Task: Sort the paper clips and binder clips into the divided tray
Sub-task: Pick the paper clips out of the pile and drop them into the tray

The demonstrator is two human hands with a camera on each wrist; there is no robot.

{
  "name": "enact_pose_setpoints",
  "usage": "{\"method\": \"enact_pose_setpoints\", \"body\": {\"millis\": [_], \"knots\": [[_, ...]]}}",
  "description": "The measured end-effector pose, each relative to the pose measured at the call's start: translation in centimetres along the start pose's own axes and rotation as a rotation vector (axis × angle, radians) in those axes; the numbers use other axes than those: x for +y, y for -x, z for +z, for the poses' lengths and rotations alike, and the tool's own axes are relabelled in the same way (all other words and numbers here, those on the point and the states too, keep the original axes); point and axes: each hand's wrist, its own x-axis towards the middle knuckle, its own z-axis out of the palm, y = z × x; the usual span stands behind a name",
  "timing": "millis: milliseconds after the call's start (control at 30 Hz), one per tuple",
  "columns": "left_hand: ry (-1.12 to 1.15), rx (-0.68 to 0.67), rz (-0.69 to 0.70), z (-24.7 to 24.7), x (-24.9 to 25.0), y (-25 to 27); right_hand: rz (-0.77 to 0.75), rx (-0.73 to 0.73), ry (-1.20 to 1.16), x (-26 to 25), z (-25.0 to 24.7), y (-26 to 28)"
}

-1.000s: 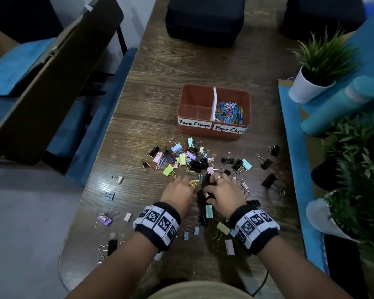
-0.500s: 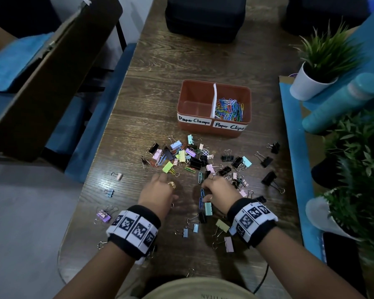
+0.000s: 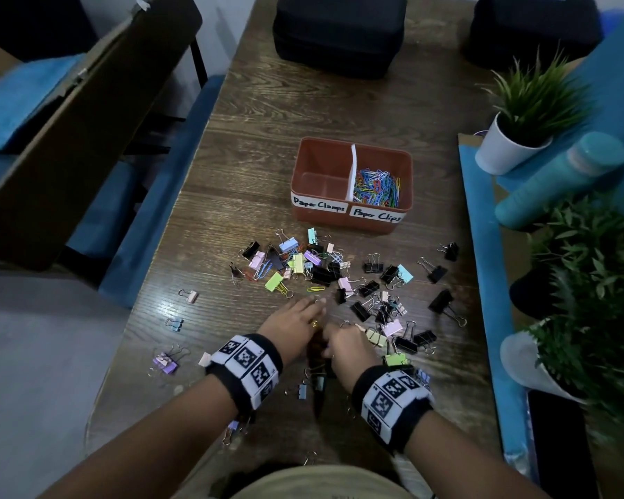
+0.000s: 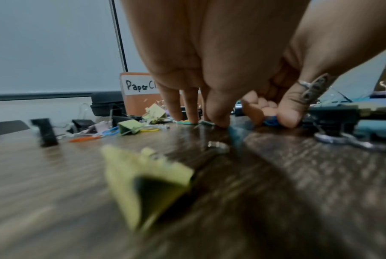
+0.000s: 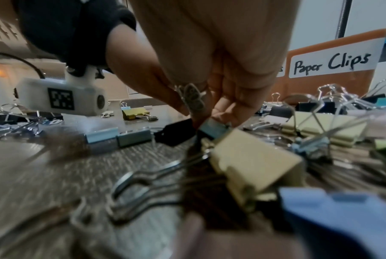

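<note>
left hand grip spread, fingertips on table; right hand grip pinching blue binder clip

Behind the fingers of the left hand and the right hand, each wrist wears a black band carrying white blocks printed with black square codes. Each hand bears a ring, gold on the left, silver on the right.

Both forearms reach fwd over tabletop, each w/ a marker-patterned wristband. Left hand palm down, fingers extended, tips touching surface. Right hand just beside it, thumb and fingertips curled inward, pinching a small blue clip; ring on one finger.
</note>
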Motion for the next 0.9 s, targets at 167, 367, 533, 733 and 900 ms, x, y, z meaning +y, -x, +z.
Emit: {"method": "enact_pose_setpoints", "body": {"millis": [167, 367, 533, 733, 900], "knots": [[0.168, 0.017, -0.089, 0.7, -2.1, 0.9, -0.015, -0.073, 0.037, 0.0, -0.4, -0.1], [0.298, 0.127, -0.141, -0.6, -3.4, 1.3, -0.080, 0.108, -0.095, -1.0, -3.6, -3.7], [0.288, 0.088, -0.223, -1.3, -3.1, 1.7, -0.045, 0.093, 0.102, -1.8, -5.1, -6.7], [0.289, 0.100, -0.349, -0.3, -2.5, 2.4, 0.023, 0.101, 0.148, -0.3, -5.4, -7.1], [0.398, 0.143, -0.393, 0.3, -2.6, 2.4, 0.035, 0.120, 0.064, 0.2, -4.9, -7.5]]}}
